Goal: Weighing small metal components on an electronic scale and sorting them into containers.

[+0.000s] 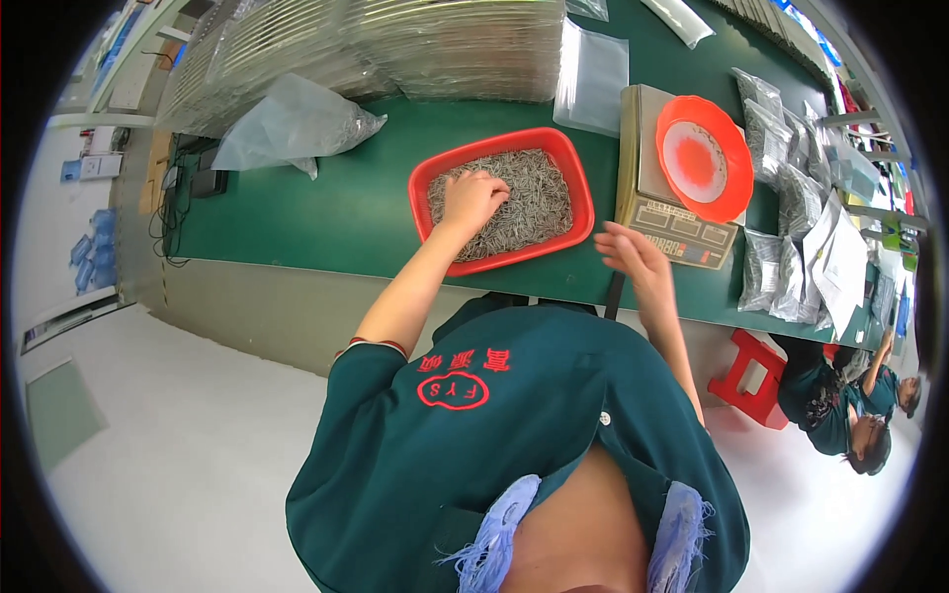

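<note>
Covering most of the view, a green surface (326,212) is seen. A red tray (568,158) of small metal pins (534,208) is set beside a scale (682,232) bearing an orange dish (704,158). The left hand (473,198) is pressed into the pins, fingers curled. The right hand (633,259) is held empty at the surface edge, fingers loosely spread.
</note>
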{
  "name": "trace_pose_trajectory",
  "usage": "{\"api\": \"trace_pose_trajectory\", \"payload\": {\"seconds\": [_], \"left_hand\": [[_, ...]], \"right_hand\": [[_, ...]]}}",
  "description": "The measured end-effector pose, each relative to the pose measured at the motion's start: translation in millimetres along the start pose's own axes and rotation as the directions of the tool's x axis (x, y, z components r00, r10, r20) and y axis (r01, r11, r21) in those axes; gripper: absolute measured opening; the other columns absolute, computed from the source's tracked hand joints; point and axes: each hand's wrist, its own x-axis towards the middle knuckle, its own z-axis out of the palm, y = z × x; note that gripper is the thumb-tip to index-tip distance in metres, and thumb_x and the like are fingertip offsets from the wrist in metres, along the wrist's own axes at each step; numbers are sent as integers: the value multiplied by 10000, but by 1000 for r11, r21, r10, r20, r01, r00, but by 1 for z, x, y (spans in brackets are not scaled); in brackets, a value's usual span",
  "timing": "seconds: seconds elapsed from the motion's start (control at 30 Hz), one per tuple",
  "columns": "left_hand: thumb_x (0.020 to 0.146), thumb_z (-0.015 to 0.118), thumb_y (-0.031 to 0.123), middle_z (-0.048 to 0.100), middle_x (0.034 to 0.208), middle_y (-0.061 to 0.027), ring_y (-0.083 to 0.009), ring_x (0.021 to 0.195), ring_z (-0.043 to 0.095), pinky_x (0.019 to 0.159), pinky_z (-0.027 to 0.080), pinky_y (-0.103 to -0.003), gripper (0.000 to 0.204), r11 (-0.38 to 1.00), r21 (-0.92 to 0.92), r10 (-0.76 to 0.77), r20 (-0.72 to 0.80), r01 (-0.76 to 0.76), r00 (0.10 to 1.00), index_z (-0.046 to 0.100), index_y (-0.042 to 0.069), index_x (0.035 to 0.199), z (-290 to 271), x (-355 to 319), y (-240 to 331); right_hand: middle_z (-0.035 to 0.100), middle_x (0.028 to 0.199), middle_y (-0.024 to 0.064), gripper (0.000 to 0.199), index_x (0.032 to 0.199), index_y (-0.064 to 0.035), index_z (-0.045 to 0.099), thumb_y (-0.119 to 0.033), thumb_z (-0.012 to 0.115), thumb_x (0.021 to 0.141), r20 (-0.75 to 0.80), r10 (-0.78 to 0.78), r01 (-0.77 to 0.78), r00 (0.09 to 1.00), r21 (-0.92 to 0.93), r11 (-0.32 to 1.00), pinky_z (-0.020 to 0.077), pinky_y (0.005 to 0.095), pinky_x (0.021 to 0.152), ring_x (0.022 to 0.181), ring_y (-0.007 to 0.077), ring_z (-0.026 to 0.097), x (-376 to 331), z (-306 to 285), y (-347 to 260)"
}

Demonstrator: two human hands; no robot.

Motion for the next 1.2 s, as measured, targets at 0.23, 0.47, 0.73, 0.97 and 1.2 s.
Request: {"api": "trace_pose_trajectory", "payload": {"seconds": [0.23,0.47,0.73,0.97,1.2], "left_hand": [[735,600,243,597,789,-6,-199,780,540,695,381,-358,117,868,-486,-117,9,107,993,645,158,802,-25,-17,29],[744,590,219,596,787,-11,-198,806,533,702,378,-359,128,950,-171,227,-196,-261,954,645,144,832,-37,-27,55],[711,615,223,581,806,-22,-210,846,525,724,358,-387,119,965,247,82,10,-82,997,617,142,799,19,-27,5],[684,625,197,562,763,-28,-205,816,521,718,348,-382,92,970,215,129,-43,-117,991,592,125,730,35,-29,3],[722,607,228,568,763,13,-179,796,516,693,327,-353,82,969,218,122,8,-121,992,625,154,752,14,-25,19]], "right_hand": [[391,1262,181,485,1249,69,306,-288,342,923,173,186,-253,967,600,759,332,354,967,1167,242,396,59,41,43],[406,1236,155,445,1225,47,326,-286,302,929,308,275,-409,911,769,491,325,370,978,1163,251,392,76,50,62],[450,1199,142,422,1208,23,350,-289,305,928,290,245,-375,925,801,467,355,357,957,1115,249,447,68,40,54],[433,1220,137,459,1222,21,340,-323,328,919,266,205,-332,942,829,450,356,347,957,1126,236,437,66,33,52],[434,1220,126,473,1235,17,330,-331,338,915,234,213,-308,949,836,454,350,342,960,1127,229,435,70,30,56]]}}
